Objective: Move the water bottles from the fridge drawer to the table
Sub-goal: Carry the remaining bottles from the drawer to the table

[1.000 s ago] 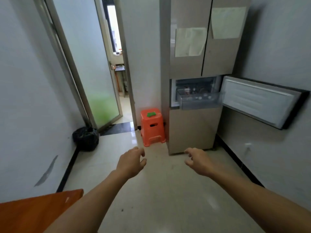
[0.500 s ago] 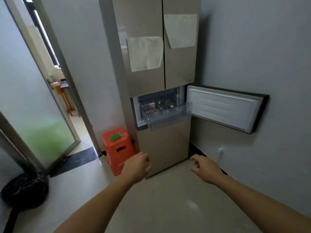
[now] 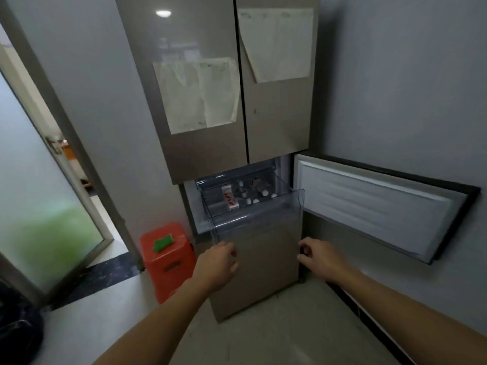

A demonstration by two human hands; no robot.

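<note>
A tall beige fridge [image 3: 216, 143] stands ahead with its middle door [image 3: 374, 204] swung open to the right. A clear plastic drawer [image 3: 261, 219] is pulled out of it. Inside lie several water bottles [image 3: 250, 193] with white caps and red-and-white labels. My left hand [image 3: 214, 267] hangs just below the drawer's front left corner, fingers loosely curled, holding nothing. My right hand [image 3: 319, 259] is below the drawer's right corner, fingers bent and apart, also holding nothing. The table is out of view.
An orange plastic stool [image 3: 168, 259] with a green item [image 3: 163, 242] on top stands left of the fridge. A frosted glass door [image 3: 39, 206] is at the left, a black bag [image 3: 18, 330] in the bottom left corner, and a grey wall [image 3: 408, 88] at the right.
I have come much closer to the fridge and turned right. The wooden table corner has left the view. Both hands rose toward the drawer's front.
</note>
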